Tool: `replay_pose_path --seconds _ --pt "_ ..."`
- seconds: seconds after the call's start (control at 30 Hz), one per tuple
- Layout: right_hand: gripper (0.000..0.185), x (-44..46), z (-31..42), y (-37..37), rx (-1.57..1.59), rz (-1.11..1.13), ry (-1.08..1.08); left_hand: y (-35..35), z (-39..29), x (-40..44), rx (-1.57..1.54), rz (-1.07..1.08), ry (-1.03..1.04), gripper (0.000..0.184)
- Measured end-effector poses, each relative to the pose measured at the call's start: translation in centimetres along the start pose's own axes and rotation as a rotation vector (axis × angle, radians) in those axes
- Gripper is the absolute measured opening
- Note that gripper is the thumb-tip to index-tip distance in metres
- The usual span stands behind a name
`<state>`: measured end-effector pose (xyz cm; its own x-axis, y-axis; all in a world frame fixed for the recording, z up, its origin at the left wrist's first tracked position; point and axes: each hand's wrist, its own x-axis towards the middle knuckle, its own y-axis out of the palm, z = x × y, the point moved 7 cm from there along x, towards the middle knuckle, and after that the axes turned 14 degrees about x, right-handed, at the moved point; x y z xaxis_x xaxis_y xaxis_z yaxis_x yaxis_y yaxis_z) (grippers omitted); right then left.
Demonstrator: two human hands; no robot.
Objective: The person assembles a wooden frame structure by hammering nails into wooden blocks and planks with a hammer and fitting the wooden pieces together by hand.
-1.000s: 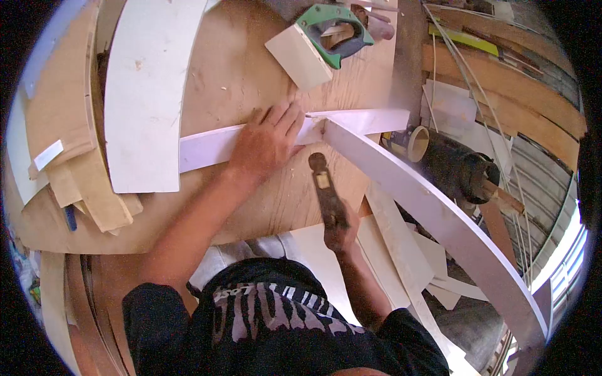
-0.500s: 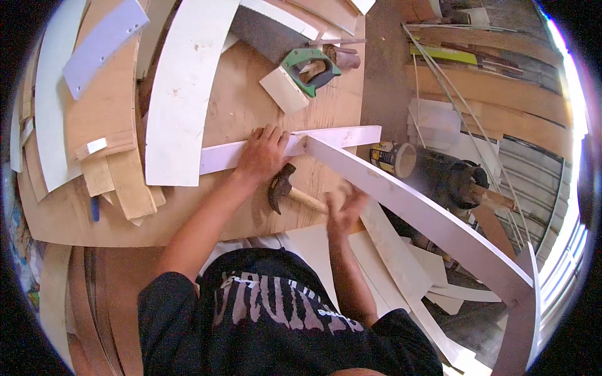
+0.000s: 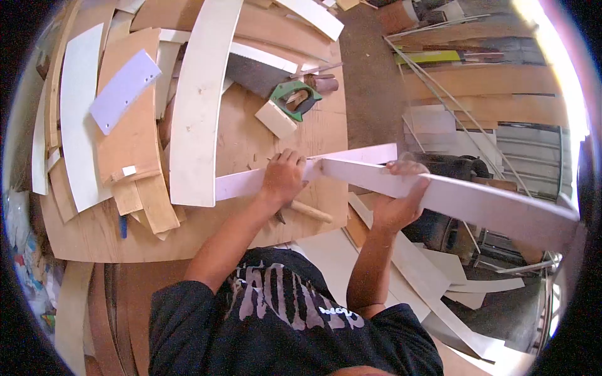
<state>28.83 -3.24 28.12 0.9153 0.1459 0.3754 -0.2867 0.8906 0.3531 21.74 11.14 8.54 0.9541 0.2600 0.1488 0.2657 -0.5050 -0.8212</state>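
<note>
My left hand (image 3: 283, 178) is closed over the shorter white board (image 3: 241, 183), close to where it meets a long white board (image 3: 489, 199). The long one runs out to the right from that joint and meets another piece at its far end. My right hand (image 3: 401, 203) grips the long board from below, thumb on the near face and fingers over the top edge. A hammer (image 3: 311, 212) lies on the table just below the boards, its head largely hidden behind my left hand and wrist.
A green-handled handsaw (image 3: 295, 100) rests on the wooden table (image 3: 251, 241) beside a small pale block (image 3: 276, 120). Wide white and brown panels (image 3: 200, 113) cover the table's left side. Sheets and offcuts (image 3: 420, 269) lie on the floor at right, near a dark machine (image 3: 448, 169).
My right hand has risen from near the hammer handle and taken hold of the long board. The long board's far end has swung upward in view. My left hand stays on the shorter board.
</note>
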Motion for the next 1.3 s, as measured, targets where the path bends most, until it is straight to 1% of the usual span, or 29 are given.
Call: replay_pose_path --seconds 0.07,0.13,0.2,0.23,0.27,0.3,0.33,0.37,0.4,0.43,0.47,0.5,0.57,0.6,0.63,0.67,0.7,0.77,0.8,0.87,0.9,0.93,1.0,1.03,1.07,1.17,1.2,1.27,1.3 --pt "0.042 1.8 1.5 0.4 -0.075 0.01 0.021 -0.7 -2.2 -0.1 0.1 0.048 0.11 0.044" --pt "0.042 3.5 2.8 0.8 -0.028 -0.044 0.062 -2.7 -3.7 0.0 0.108 0.013 0.141 0.043" --pt "0.044 5.3 4.0 1.1 -0.108 -0.13 0.166 -4.6 -4.6 0.0 0.123 -0.021 0.182 0.042" --pt "0.045 6.2 4.5 0.9 -0.048 -0.041 0.2 -4.9 -5.1 0.0 0.113 0.034 0.213 0.047" --pt "0.045 7.1 4.9 0.6 -0.048 -0.048 0.192 -5.1 -5.6 -0.1 0.103 0.092 0.245 0.053" --pt "0.046 7.9 5.2 0.2 -0.122 -0.078 0.181 -5.8 -6.0 -0.3 0.109 0.096 0.26 0.053" --pt "0.047 8.5 5.6 -0.2 -0.192 -0.114 0.17 -6.3 -6.6 -0.7 0.164 0.122 0.326 0.055" --pt "0.047 9.1 5.9 -0.5 -0.179 -0.136 0.164 -6.8 -7.1 -1.1 0.222 0.153 0.391 0.058" --pt "0.044 9.5 5.7 -0.6 -0.219 -0.149 0.251 -8.0 -7.5 -1.3 0.241 0.169 0.411 0.058" --pt "0.041 9.8 5.4 -1.0 -0.258 -0.159 0.34 -8.4 -8.2 -1.8 0.317 0.303 0.476 0.06" --pt "0.041 10.4 5.1 -1.4 -0.236 -0.182 0.341 -8.4 -8.7 -2.5 0.396 0.438 0.536 0.062" --pt "0.04 11.1 4.4 -1.5 -0.175 -0.17 0.356 -8.7 -9.0 -3.2 0.423 0.452 0.551 0.062" --pt "0.039 12.3 3.6 -2.0 -0.072 -0.185 0.353 -11.5 -9.6 -4.9 0.506 0.155 0.562 0.051" --pt "0.038 12.9 3.1 -2.0 -0.104 -0.139 0.382 -12.8 -10.0 -5.2 0.541 0.166 0.588 0.051" --pt "0.037 13.5 2.5 -2.2 -0.136 -0.085 0.419 -15.1 -11.0 -5.3 0.59 0.127 0.597 0.044" --pt "0.037 14.0 2.2 -2.8 -0.104 -0.097 0.426 -17.2 -12.0 -5.7 0.633 0.092 0.597 0.038" --pt "0.037 14.5 1.6 -3.0 -0.048 -0.055 0.477 -18.6 -12.6 -6.2 0.664 0.107 0.597 0.038" --pt "0.038 15.7 -0.2 -3.9 0.061 0.017 0.543 -22.6 -14.2 -6.7 0.658 -0.105 0.528 0.03" --pt "0.038 16.3 -1.3 -4.7 0.088 0.018 0.554 -23.3 -15.1 -6.7 0.682 -0.09 0.522 0.03" --pt "0.043 16.8 -4.2 -4.7 0.088 0.163 0.751 -26.0 -17.3 -6.6 0.745 -0.258 0.444 0.026" --pt "0.049 16.2 -4.2 -3.8 0.085 0.115 0.747 -26.8 -17.8 -6.4 0.693 -0.249 0.422 0.03" --pt "0.049 16.1 -4.7 -3.5 0.103 0.145 0.761 -27.4 -19.1 -6.2 0.72 -0.249 0.394 0.03" --pt "0.052 16.2 -5.9 -2.8 0.005 0.24 0.804 -28.7 -21.2 -4.9 0.541 -0.166 0.348 0.034" --pt "0.052 16.3 -6.1 -2.2 -0.022 0.323 0.84 -29.2 -22.0 -4.4 0.52 -0.177 0.366 0.037" --pt "0.052 16.3 -6.0 -1.9 -0.016 0.342 0.833 -29.7 -23.0 -4.1 0.533 -0.19 0.357 0.037" --pt "0.052 14.5 -4.5 -1.2 -0.075 0.286 0.874 -31.3 -25.5 -3.1 0.469 -0.222 0.349 0.037" --pt "0.052 14.5 -5.7 -2.1 -0.079 0.281 0.871 -31.9 -26.2 -2.7 0.468 -0.227 0.338 0.036" --pt "0.045 12.1 -10.0 -2.7 0.14 0.53 1.224 -32.2 -26.6 -2.0 0.458 -0.244 0.349 0.035" --pt "0.042 11.4 -9.6 -3.0 0.117 0.484 1.26 -32.2 -26.4 -1.6 0.472 -0.244 0.366 0.033"
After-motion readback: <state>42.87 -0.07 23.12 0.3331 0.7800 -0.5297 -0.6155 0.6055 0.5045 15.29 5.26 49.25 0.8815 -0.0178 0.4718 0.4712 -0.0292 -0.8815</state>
